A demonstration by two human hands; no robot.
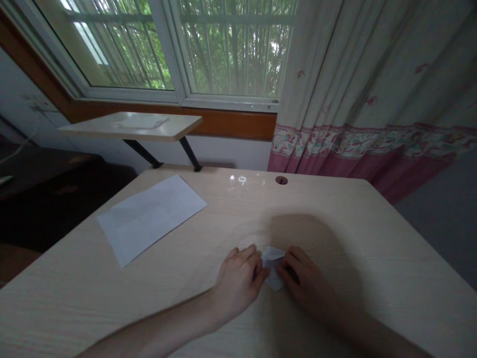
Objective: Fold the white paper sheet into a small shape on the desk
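Note:
A small piece of folded white paper [274, 254] lies on the desk between my two hands, with a pointed flap at its far side and another point toward me. My left hand [241, 276] grips its left edge, thumb and curled fingers pressed against the paper. On the opposite edge, my right hand [302, 278] pinches the paper between thumb and fingers. The fingertips cover both side corners, so the exact fold there is hidden.
A larger white sheet of paper [152, 216] lies flat on the desk [223, 219] at the left. Behind it stands a raised shelf [179, 128] on black legs, bearing a pale flat item. A round cable hole [281, 180] is near the far edge; a curtain [335, 134] hangs beyond.

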